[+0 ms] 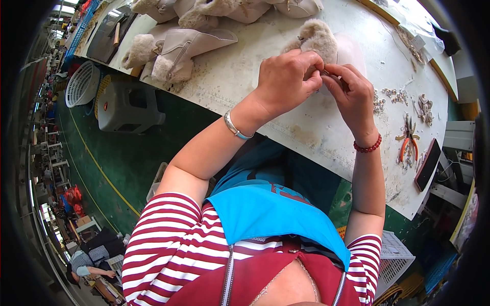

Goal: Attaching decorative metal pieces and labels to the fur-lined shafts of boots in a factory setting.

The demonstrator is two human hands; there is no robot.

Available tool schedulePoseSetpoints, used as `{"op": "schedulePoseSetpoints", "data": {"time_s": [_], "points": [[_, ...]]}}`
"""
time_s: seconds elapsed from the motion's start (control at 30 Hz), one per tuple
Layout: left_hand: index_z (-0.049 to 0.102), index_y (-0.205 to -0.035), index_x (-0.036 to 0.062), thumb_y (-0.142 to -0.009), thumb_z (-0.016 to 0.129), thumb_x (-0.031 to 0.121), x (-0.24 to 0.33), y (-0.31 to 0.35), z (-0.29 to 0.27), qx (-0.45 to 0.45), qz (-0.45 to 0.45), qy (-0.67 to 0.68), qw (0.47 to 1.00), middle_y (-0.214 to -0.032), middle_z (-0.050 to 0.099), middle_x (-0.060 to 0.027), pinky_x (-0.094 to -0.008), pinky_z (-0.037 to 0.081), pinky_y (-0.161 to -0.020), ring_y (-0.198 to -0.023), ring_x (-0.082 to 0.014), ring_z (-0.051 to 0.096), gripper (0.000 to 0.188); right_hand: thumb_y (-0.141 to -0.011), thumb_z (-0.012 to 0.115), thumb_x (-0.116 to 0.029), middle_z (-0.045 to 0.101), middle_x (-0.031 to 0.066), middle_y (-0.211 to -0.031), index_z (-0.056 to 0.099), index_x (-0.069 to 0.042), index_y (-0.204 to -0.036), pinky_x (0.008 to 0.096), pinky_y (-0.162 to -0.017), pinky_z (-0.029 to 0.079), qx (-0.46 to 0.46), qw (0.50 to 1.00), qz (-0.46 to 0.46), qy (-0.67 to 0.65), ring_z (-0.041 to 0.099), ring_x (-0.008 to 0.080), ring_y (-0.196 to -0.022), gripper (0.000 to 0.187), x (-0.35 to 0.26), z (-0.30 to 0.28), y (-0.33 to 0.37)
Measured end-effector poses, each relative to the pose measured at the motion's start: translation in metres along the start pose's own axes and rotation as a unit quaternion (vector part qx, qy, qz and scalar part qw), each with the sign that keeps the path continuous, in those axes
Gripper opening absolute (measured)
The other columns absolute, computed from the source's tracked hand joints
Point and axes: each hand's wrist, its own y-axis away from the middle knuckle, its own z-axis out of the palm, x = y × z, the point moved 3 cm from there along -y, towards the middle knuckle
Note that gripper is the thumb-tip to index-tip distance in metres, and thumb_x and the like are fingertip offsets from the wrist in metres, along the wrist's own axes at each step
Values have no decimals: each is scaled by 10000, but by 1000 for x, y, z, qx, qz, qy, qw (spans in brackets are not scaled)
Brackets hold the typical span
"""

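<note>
My left hand [287, 80] and my right hand [353, 93] meet over the worktable, fingertips pinched together. Whatever lies between them is too small to make out. Just behind and partly under my fingers lies a pale boot [352, 51] with a fluffy beige fur cuff [320, 40]; my hands hide part of it. To the right of my right hand, small shiny metal pieces [395, 95] are scattered on the tabletop. Pliers with orange handles [408, 143] rest nearer the table's right side, beside a small heap of metal pieces [424, 109].
More pale fur-trimmed boots [189, 48] lie along the far left of the white worktable [224, 84]. A phone [427, 164] sits at its right edge. On the green floor stand a grey stool [130, 109] and a white basket [82, 84]. Another person [84, 265] works at lower left.
</note>
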Motion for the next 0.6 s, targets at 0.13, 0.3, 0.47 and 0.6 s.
{"op": "schedulePoseSetpoints", "data": {"time_s": [0.13,0.3,0.47,0.6], "points": [[673,-863,88,-812,684,186,5,1,-3,33,7,17,999,-913,637,-101,-396,553,-686,-760,-280,669,111,-857,733,-32,713,92,-909,720,-12,-1075,268,-691,551,-9,996,63,-57,681,155,-730,219,5,-2,3],[667,-874,57,-804,699,171,4,-2,-4,30,22,128,991,-905,602,-88,-369,538,-711,-781,-252,636,137,-870,739,-28,736,62,-934,714,12,-1077,235,-732,550,19,981,121,-152,676,92,-788,213,22,-1,12],[699,-898,92,-809,720,201,5,-1,3,19,29,86,996,-926,632,-78,-376,539,-709,-787,-262,659,143,-898,731,-62,730,29,-897,717,20,-1069,222,-759,540,9,966,141,-217,665,76,-811,190,30,0,14],[740,-900,55,-845,720,125,1,-3,4,18,-14,160,987,-864,625,-61,-307,520,-687,-746,-184,630,92,-918,723,-93,725,31,-896,717,30,-1064,219,-749,534,4,961,149,-235,657,77,-791,190,30,-2,16]]}}
